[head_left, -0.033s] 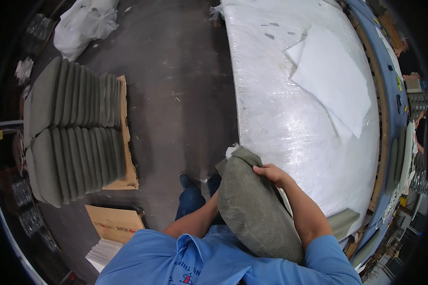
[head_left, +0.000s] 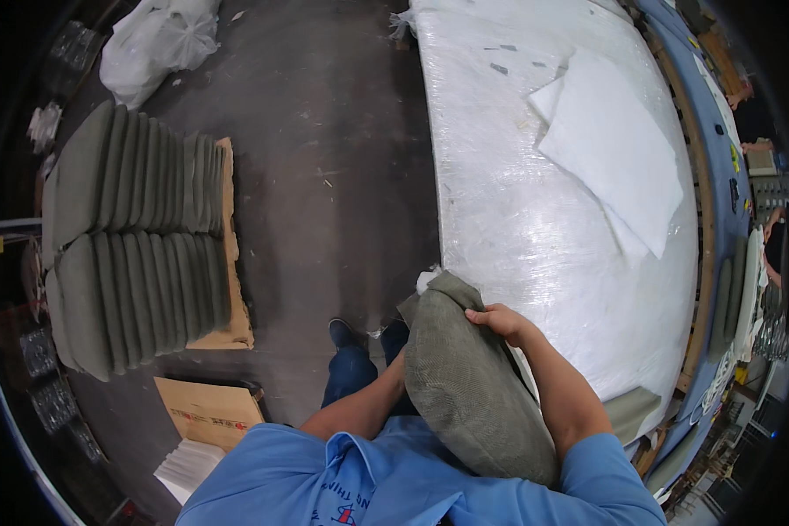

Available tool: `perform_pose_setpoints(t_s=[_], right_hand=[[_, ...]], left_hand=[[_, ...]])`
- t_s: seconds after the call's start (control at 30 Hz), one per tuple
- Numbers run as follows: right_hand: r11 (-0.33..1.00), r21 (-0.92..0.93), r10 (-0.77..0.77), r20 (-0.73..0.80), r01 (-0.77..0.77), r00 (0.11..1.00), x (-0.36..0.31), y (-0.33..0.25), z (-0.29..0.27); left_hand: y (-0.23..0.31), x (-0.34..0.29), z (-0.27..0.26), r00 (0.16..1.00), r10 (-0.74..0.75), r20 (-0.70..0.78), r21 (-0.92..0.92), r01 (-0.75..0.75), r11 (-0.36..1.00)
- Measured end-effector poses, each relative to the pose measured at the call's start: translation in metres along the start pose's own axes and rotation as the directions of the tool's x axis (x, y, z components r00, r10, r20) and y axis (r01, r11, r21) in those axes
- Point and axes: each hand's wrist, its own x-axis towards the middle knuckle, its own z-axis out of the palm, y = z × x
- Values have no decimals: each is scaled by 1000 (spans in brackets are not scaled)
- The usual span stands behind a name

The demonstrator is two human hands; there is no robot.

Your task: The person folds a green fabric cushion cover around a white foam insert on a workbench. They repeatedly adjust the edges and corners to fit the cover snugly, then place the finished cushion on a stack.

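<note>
A plump grey-green cushion [head_left: 469,386] in a woven fabric cover leans tilted against my front. My right hand [head_left: 502,323] is closed on the edge of its cover near the far end, thumb on top. Loose cover fabric [head_left: 451,287] folds over at that end, and a bit of white filling [head_left: 426,280] sticks out beside it. My left forearm [head_left: 359,408] reaches behind the cushion's left side; the left hand itself is hidden there.
On the right stands a wide table [head_left: 491,237] wrapped in shiny plastic, with white padding sheets [head_left: 614,149] on it. Stacked grey-green cushions [head_left: 140,263] rest on cardboard at left. A cardboard box [head_left: 209,410] sits nearer me, and a white plastic bag [head_left: 158,48] lies far left.
</note>
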Motion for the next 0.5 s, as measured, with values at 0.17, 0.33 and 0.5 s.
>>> perform_pose_setpoints(t_s=[0.17, 0.33, 0.5], right_hand=[[1000, 11, -25, -52, 26, 998, 14, 8, 5], [991, 78, 115, -104, -107, 988, 12, -4, 17], [996, -27, 82, -141, -87, 987, 17, -1, 14]], left_hand=[[-10, -10, -9, 999, -19, 34, -49, 21, 999], [-17, -5, -11, 999, -22, 34, -92, 25, 995], [-20, -5, -8, 999, -33, 27, -108, 35, 994]])
